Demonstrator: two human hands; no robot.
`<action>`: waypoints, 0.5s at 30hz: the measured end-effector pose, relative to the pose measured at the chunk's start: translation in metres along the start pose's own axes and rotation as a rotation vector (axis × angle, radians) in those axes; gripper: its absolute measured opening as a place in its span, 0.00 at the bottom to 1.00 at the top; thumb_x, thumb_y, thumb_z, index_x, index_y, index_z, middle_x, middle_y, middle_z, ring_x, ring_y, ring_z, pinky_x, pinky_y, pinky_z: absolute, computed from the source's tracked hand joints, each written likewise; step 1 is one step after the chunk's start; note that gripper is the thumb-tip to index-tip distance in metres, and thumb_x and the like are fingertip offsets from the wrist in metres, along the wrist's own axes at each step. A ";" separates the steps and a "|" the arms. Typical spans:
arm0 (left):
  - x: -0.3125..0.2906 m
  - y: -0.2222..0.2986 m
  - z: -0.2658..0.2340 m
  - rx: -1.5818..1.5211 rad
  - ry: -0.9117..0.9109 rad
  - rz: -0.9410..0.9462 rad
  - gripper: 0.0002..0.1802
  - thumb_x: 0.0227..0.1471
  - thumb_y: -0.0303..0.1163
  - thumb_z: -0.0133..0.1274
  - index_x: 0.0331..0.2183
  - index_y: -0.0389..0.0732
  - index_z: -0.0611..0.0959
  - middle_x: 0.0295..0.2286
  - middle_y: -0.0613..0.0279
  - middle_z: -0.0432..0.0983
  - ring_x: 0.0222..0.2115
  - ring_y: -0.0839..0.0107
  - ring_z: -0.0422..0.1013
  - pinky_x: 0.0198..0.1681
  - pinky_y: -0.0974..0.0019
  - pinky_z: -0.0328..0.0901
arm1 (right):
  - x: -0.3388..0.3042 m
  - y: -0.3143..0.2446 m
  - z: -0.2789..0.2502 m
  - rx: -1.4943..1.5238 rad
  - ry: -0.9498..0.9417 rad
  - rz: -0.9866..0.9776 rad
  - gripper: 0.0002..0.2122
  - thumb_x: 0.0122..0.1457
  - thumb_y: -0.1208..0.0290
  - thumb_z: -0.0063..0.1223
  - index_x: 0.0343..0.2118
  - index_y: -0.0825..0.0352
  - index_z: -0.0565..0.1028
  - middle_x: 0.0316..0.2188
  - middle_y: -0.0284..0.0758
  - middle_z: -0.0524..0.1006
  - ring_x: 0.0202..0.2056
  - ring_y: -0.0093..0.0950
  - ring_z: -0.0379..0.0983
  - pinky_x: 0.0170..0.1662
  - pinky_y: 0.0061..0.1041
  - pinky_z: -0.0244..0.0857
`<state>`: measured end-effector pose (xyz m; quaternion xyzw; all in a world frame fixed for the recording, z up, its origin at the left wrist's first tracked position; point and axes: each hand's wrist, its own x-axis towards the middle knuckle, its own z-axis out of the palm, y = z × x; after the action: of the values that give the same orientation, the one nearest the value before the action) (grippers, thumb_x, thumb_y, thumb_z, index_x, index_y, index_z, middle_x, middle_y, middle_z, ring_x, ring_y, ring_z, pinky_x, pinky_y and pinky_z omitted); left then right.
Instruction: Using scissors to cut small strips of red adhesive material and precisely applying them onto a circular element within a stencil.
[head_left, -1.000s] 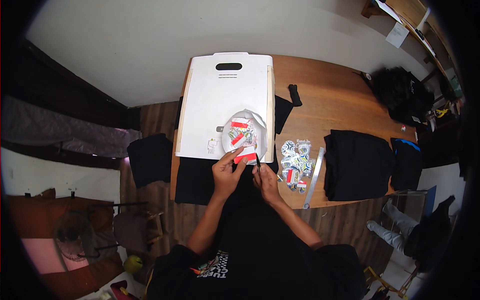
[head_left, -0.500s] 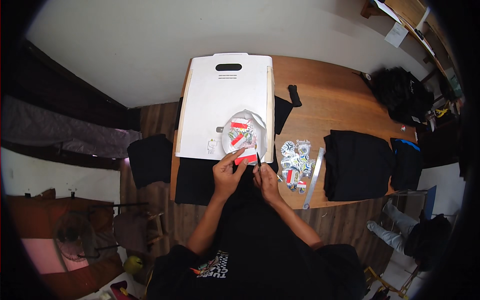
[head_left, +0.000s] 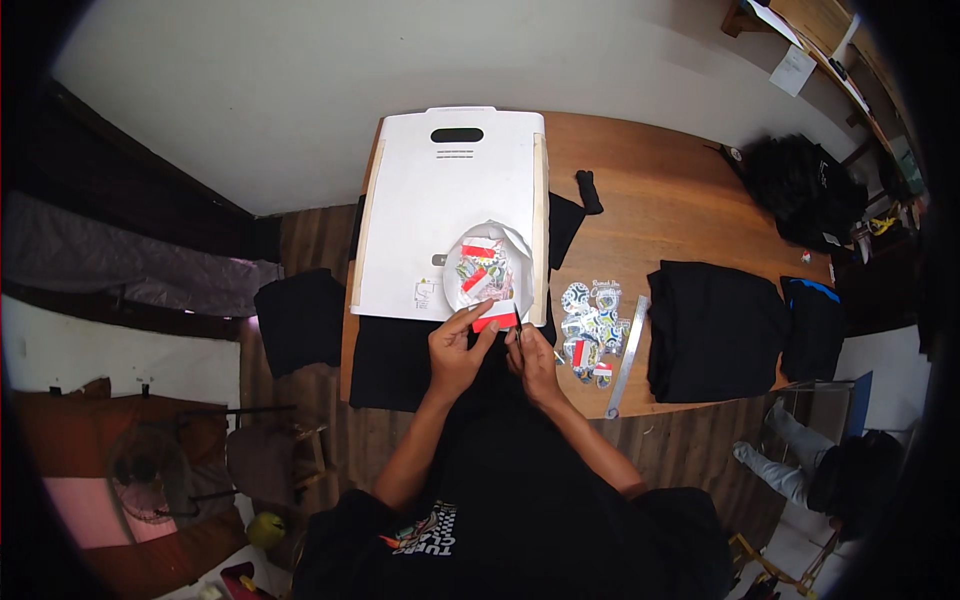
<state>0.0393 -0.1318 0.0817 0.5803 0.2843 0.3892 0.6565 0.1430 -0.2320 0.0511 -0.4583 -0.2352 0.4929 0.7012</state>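
My left hand (head_left: 456,355) pinches a red-and-white sticker piece (head_left: 493,324) at its left end, just over the near rim of a round white bowl (head_left: 523,247). My right hand (head_left: 535,368) is closed round a slim dark tool (head_left: 519,321), whose tip meets the piece's right edge; its exact kind is too small to make out. Inside the bowl lie several cut pieces (head_left: 480,270), some red and white, others patterned. The bowl stands on the lower right part of a white board (head_left: 430,210) with a handle slot.
Right of the board, patterned cutouts (head_left: 590,325) lie beside a metal ruler (head_left: 628,355). Folded black cloth (head_left: 715,330) is stacked farther right on the wooden table (head_left: 650,180). A small black bundle (head_left: 589,192) lies behind. More black fabric (head_left: 395,365) spreads under the board.
The red-and-white piece has shifted slightly right and toward me. The dark tool's tip now sits against its right edge. Both hands have moved only a little.
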 end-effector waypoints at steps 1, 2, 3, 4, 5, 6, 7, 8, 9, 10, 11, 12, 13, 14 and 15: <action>-0.001 0.000 0.000 0.005 -0.001 -0.007 0.19 0.54 0.14 0.57 0.49 0.26 0.79 0.43 0.53 0.77 0.45 0.72 0.72 0.50 0.71 0.67 | 0.000 0.000 0.000 0.000 0.000 0.000 0.19 0.72 0.52 0.34 0.36 0.64 0.68 0.15 0.21 0.54 0.15 0.13 0.45 0.19 0.16 0.42; -0.001 0.000 0.000 0.005 0.000 -0.007 0.19 0.54 0.14 0.57 0.49 0.26 0.79 0.43 0.53 0.77 0.45 0.72 0.72 0.50 0.71 0.67 | 0.001 0.000 0.000 -0.004 0.003 -0.002 0.19 0.72 0.52 0.34 0.36 0.64 0.68 0.15 0.21 0.54 0.15 0.13 0.45 0.19 0.16 0.42; -0.001 -0.001 0.000 0.007 0.000 -0.004 0.19 0.54 0.14 0.57 0.49 0.26 0.79 0.43 0.53 0.77 0.45 0.72 0.72 0.50 0.71 0.67 | 0.001 0.000 0.000 -0.009 0.008 -0.005 0.19 0.72 0.52 0.34 0.36 0.64 0.68 0.15 0.21 0.54 0.15 0.13 0.45 0.19 0.16 0.42; -0.001 -0.001 0.000 0.009 0.000 -0.002 0.19 0.54 0.14 0.57 0.49 0.26 0.79 0.43 0.52 0.77 0.45 0.72 0.72 0.50 0.71 0.67 | 0.001 0.000 0.000 -0.009 0.008 -0.005 0.19 0.72 0.52 0.34 0.36 0.64 0.68 0.15 0.21 0.54 0.15 0.13 0.45 0.19 0.16 0.42; -0.001 -0.001 0.000 0.009 -0.001 -0.002 0.19 0.54 0.14 0.57 0.49 0.26 0.79 0.43 0.52 0.77 0.45 0.72 0.72 0.50 0.71 0.67 | 0.001 0.000 0.000 0.005 0.004 -0.007 0.18 0.72 0.52 0.34 0.36 0.63 0.68 0.15 0.21 0.54 0.15 0.13 0.45 0.20 0.16 0.42; -0.001 -0.001 -0.001 0.007 0.001 -0.001 0.19 0.54 0.14 0.57 0.49 0.26 0.79 0.43 0.52 0.77 0.45 0.72 0.72 0.50 0.71 0.67 | 0.001 0.000 0.000 0.020 -0.001 -0.008 0.18 0.72 0.53 0.34 0.36 0.63 0.68 0.15 0.21 0.54 0.15 0.13 0.45 0.20 0.16 0.42; -0.001 0.000 -0.001 0.005 0.002 -0.001 0.19 0.54 0.14 0.57 0.49 0.26 0.79 0.43 0.52 0.77 0.45 0.72 0.72 0.50 0.71 0.67 | 0.001 0.000 0.000 0.020 -0.002 -0.007 0.18 0.72 0.53 0.34 0.36 0.63 0.68 0.15 0.21 0.54 0.15 0.13 0.45 0.20 0.16 0.42; -0.001 -0.001 -0.001 0.006 0.003 -0.001 0.19 0.54 0.14 0.57 0.49 0.26 0.79 0.43 0.52 0.77 0.45 0.72 0.72 0.50 0.71 0.67 | 0.000 -0.001 0.000 0.015 -0.004 -0.006 0.18 0.72 0.53 0.34 0.36 0.63 0.68 0.15 0.21 0.54 0.15 0.13 0.45 0.20 0.16 0.42; -0.001 -0.001 -0.001 0.009 0.000 0.002 0.19 0.54 0.14 0.57 0.49 0.26 0.79 0.43 0.52 0.77 0.45 0.72 0.72 0.50 0.71 0.67 | 0.001 -0.001 0.000 0.010 -0.004 -0.006 0.18 0.72 0.53 0.34 0.36 0.63 0.68 0.15 0.21 0.54 0.15 0.13 0.45 0.20 0.16 0.42; -0.001 -0.001 -0.001 0.012 -0.002 0.006 0.19 0.54 0.14 0.57 0.49 0.26 0.79 0.43 0.52 0.77 0.45 0.72 0.72 0.50 0.71 0.67 | 0.001 -0.001 0.000 0.010 -0.004 -0.006 0.18 0.72 0.53 0.34 0.36 0.63 0.68 0.15 0.21 0.54 0.15 0.13 0.45 0.20 0.16 0.42; -0.001 0.000 0.000 0.012 -0.002 0.006 0.19 0.54 0.14 0.57 0.49 0.26 0.79 0.43 0.52 0.77 0.45 0.72 0.72 0.50 0.71 0.67 | 0.001 0.001 -0.001 0.020 -0.006 -0.006 0.18 0.72 0.53 0.34 0.36 0.63 0.68 0.15 0.21 0.54 0.15 0.13 0.45 0.20 0.16 0.42; -0.002 0.002 0.001 0.009 0.000 -0.005 0.19 0.54 0.14 0.57 0.49 0.26 0.79 0.43 0.52 0.77 0.45 0.72 0.72 0.50 0.71 0.67 | 0.001 0.002 -0.002 0.031 -0.008 -0.005 0.18 0.73 0.53 0.34 0.36 0.63 0.68 0.15 0.21 0.54 0.15 0.13 0.45 0.20 0.17 0.42; -0.002 0.003 0.002 0.007 0.003 -0.016 0.19 0.54 0.14 0.57 0.49 0.26 0.79 0.43 0.52 0.77 0.45 0.72 0.73 0.50 0.71 0.67 | 0.002 0.003 -0.002 0.032 -0.008 -0.005 0.18 0.73 0.53 0.34 0.36 0.63 0.68 0.15 0.21 0.54 0.15 0.13 0.45 0.20 0.17 0.42; -0.002 0.002 0.001 0.007 0.002 -0.016 0.19 0.54 0.14 0.57 0.49 0.26 0.79 0.43 0.52 0.77 0.45 0.72 0.73 0.50 0.71 0.67 | 0.002 0.004 -0.003 0.027 -0.007 -0.008 0.18 0.72 0.54 0.34 0.36 0.63 0.68 0.15 0.21 0.54 0.15 0.13 0.44 0.20 0.17 0.42; -0.001 0.000 0.000 0.013 -0.006 0.016 0.19 0.54 0.14 0.57 0.49 0.26 0.79 0.43 0.52 0.77 0.45 0.72 0.73 0.50 0.71 0.67 | 0.002 0.004 -0.003 0.022 -0.006 -0.009 0.17 0.72 0.54 0.34 0.36 0.63 0.68 0.15 0.21 0.54 0.15 0.13 0.44 0.20 0.17 0.42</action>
<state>0.0387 -0.1329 0.0816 0.5878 0.2802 0.3910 0.6505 0.1443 -0.2306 0.0456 -0.4480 -0.2341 0.4935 0.7078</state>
